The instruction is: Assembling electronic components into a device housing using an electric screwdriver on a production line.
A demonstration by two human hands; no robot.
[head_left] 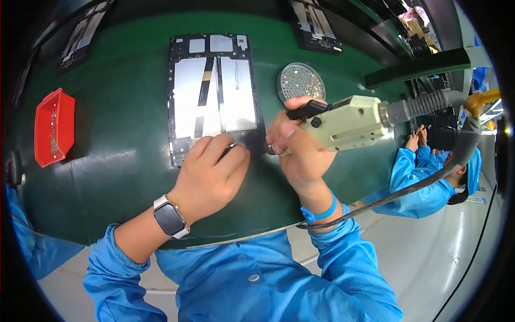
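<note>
An opened tablet (238, 91) with silver battery cells and dark flat cables lies on the green table. My left hand (212, 172), a watch on its wrist, rests over the tablet's near end. Its fingers are bent together beside a tiny shiny piece; what they hold is mostly hidden. My right hand (303, 153) is wrapped round a cream electric screwdriver (348, 124) with a black lever. The driver lies nearly sideways, its nose by the tablet's near right corner. Just beyond this hand stands a round clear dish (301, 83) of small metal screws.
A red bin (64, 123) holding small screws sits at the left. More opened tablets (316, 27) lie along the far side. A thick cable (418, 180) hangs from the driver's hose past my right forearm. At the right a co-worker (429, 180) in blue works.
</note>
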